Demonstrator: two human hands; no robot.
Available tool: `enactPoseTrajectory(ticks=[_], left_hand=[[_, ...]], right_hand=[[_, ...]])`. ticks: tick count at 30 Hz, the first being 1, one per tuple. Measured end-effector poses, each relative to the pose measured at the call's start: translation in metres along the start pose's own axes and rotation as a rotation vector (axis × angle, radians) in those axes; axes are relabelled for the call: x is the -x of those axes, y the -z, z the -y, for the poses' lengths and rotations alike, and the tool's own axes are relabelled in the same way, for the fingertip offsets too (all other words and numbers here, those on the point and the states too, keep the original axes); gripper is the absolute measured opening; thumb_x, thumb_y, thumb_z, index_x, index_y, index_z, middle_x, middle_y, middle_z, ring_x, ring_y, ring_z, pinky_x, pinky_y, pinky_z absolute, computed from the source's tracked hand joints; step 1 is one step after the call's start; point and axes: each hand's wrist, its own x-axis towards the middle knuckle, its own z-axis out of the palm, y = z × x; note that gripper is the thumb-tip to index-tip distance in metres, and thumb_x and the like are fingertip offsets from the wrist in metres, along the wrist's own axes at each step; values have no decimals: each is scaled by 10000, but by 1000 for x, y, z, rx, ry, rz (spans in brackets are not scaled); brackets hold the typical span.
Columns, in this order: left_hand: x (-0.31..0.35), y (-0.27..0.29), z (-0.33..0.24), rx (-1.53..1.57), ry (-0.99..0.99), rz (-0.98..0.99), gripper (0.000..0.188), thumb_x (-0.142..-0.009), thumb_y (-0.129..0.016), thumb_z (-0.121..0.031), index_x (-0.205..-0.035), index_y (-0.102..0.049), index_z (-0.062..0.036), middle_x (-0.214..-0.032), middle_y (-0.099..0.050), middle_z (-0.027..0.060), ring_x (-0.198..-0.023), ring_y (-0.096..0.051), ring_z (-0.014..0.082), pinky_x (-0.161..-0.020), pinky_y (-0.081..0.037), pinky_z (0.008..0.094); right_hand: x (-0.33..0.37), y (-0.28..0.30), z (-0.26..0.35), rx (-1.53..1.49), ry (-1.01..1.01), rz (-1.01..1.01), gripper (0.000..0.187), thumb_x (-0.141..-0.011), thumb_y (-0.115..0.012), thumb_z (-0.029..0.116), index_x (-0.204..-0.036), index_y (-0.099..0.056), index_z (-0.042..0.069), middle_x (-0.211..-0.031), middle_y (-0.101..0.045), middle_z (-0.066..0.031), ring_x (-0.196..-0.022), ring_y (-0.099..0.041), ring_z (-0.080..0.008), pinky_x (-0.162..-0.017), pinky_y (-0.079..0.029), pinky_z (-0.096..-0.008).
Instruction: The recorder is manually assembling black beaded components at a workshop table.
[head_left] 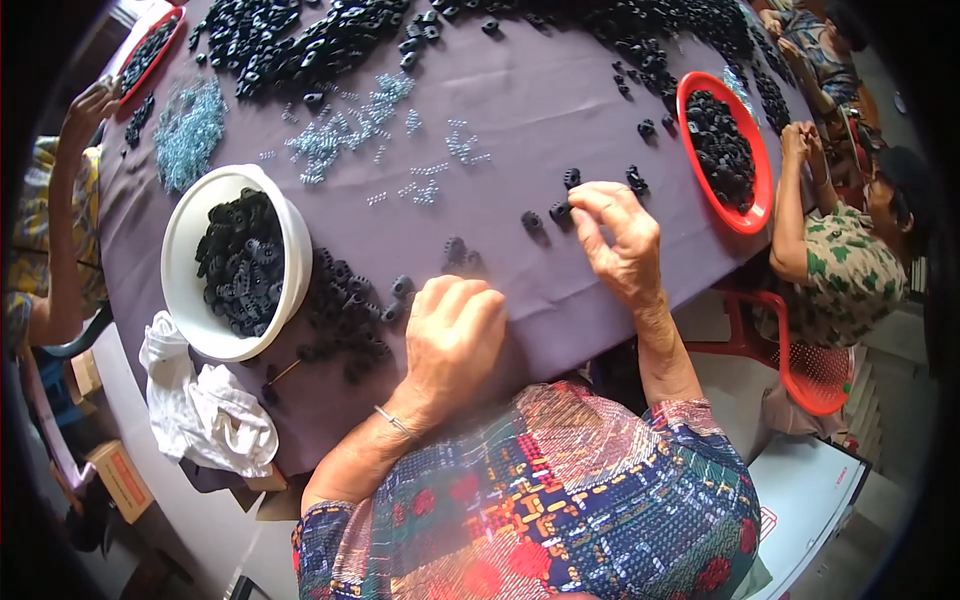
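Note:
My right hand (622, 240) is over the right part of the cloth, thumb and forefinger pinched together. Anything between those fingertips is too small or hidden to make out. Right by them lies a small black plastic piece (559, 212), with another black piece (532, 222) to its left. My left hand (455, 335), a bracelet at its wrist, is curled closed with its back upward, and what it may hold is hidden. Just beyond its knuckles sit blurred black pieces (458, 255). Several more black pieces (350, 300) are heaped to its left.
A white tub (296, 285) of black pieces stands left, beside a white cloth (215, 415). Small metal springs (340, 135) lie scattered on the purple tablecloth (520, 130). A red basin (765, 180) holds more pieces at right. People sit around the table; a red chair (790, 370) is nearby.

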Motion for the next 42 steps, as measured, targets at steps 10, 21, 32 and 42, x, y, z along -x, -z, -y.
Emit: enactPoseTrajectory(ticks=[10, 21, 32, 42], left_hand=[[-3, 5, 8, -288, 35, -72, 216, -659, -694, -87, -860, -615, -94, -998, -598, 57, -1006, -544, 281, -904, -391, 400], [-6, 10, 14, -300, 95, -6, 388, -656, -717, -41, -1028, -608, -60, -1135, -583, 89, -1122, -518, 303, -988, -364, 419], [-8, 6, 16, -184, 96, -79, 336, -743, -625, 45, -1073, -597, -13, -1103, -592, 141, -1036, -549, 312, -927, -426, 395], [-8, 11, 8, -186, -2, -197, 336, -680, -646, 45, -1005, -611, -33, -1030, -611, 128, -983, -573, 310, -901, -438, 419]], right_hand=[[4, -15, -5, -44, -117, 118, 292, -749, -673, -5, -1036, -623, 9, -1010, -561, -132, -879, -596, -265, -758, -513, -332], [-8, -13, -17, -81, -146, 105, 238, -815, -609, -4, -1052, -613, 13, -994, -564, -120, -758, -596, -214, -677, -501, -305], [14, -48, 34, -103, 157, 188, 252, -758, -616, 72, -984, -549, -15, -989, -525, -170, -932, -570, -337, -786, -518, -382], [18, -58, 39, -319, 230, 177, 338, -746, -605, 28, -1083, -589, 0, -1049, -603, -151, -962, -594, -324, -788, -532, -384]])
